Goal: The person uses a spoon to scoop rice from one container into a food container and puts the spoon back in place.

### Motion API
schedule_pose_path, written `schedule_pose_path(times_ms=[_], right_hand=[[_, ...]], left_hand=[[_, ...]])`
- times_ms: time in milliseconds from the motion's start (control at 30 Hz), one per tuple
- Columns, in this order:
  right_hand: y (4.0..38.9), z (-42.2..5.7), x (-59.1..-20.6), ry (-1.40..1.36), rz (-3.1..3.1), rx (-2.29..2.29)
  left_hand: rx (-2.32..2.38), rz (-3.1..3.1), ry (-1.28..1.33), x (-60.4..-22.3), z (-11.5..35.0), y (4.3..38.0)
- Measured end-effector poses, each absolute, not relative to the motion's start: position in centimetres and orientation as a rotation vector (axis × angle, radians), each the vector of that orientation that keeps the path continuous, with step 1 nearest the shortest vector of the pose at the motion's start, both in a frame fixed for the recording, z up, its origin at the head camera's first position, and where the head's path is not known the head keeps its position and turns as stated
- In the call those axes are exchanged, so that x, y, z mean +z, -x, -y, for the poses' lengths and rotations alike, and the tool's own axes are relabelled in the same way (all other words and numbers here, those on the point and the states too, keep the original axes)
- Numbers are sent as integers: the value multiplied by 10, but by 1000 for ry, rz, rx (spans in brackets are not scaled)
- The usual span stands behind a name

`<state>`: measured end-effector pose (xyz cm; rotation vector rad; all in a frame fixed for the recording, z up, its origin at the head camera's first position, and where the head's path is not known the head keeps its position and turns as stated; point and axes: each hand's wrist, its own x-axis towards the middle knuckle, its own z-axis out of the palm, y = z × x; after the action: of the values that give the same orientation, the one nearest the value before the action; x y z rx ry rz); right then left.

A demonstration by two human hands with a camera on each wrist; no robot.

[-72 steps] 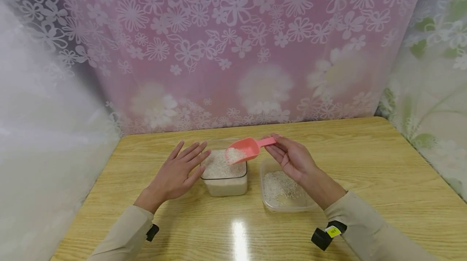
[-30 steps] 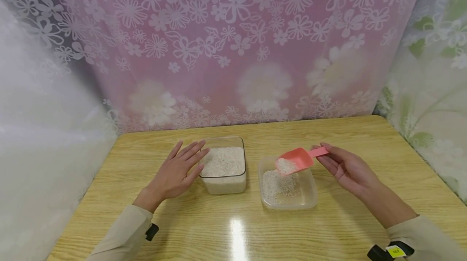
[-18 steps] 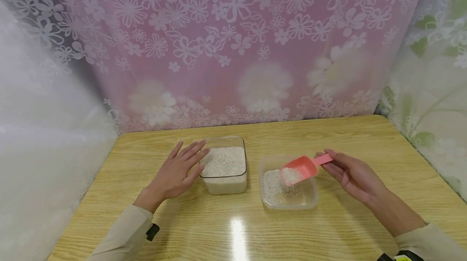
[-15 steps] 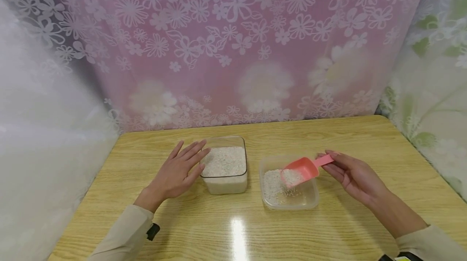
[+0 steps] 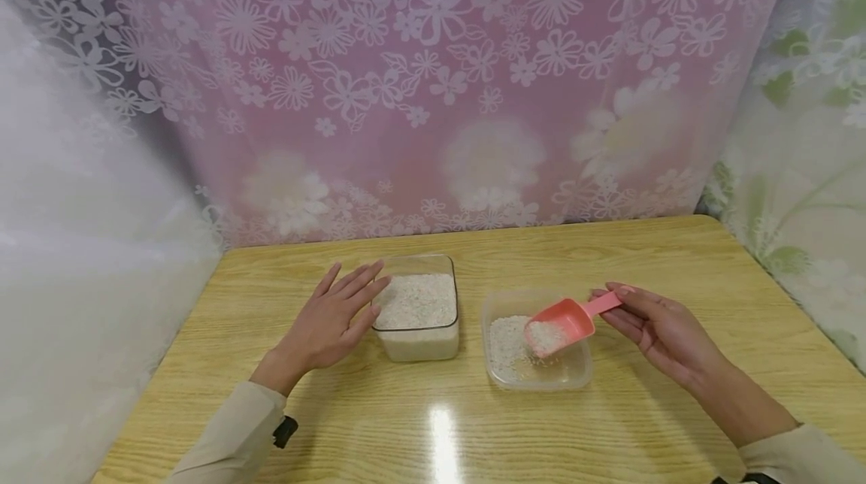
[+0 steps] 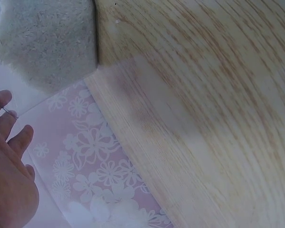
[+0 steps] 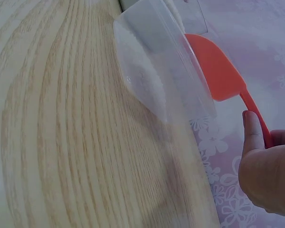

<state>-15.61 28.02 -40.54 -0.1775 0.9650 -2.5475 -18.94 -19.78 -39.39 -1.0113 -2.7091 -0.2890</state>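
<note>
My right hand (image 5: 666, 334) pinches the handle of a pink scoop (image 5: 575, 319) between thumb and fingers. The scoop holds some rice (image 5: 546, 337) and hangs tilted over a low clear plastic container (image 5: 499, 379), which has a layer of rice in its left part. In the right wrist view the scoop's orange-looking underside (image 7: 213, 66) dips past the container's rim. My left hand (image 5: 325, 322) has its fingers spread and straight at the left side of a taller clear bin (image 5: 419, 345) nearly filled with rice. Its fingertips touch the bin's left rim.
Both containers stand side by side on a wood-grain table (image 5: 352, 424), with a narrow gap between them. A pink floral curtain (image 5: 406, 153) hangs behind the table's back edge. Pale sheets (image 5: 81, 258) close off the left and right sides.
My right hand has carried the rice-laden scoop from above the taller bin rightward to over the low container, then lowered it slightly toward me. My left hand has stayed in place.
</note>
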Motion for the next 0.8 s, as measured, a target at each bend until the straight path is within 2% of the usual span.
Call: schedule_pose_path(times_ms=[800], right_hand=[[156,-284,-395,203,-1078,-2553]], left_hand=[[-302,2716,1000,-395,197,189]])
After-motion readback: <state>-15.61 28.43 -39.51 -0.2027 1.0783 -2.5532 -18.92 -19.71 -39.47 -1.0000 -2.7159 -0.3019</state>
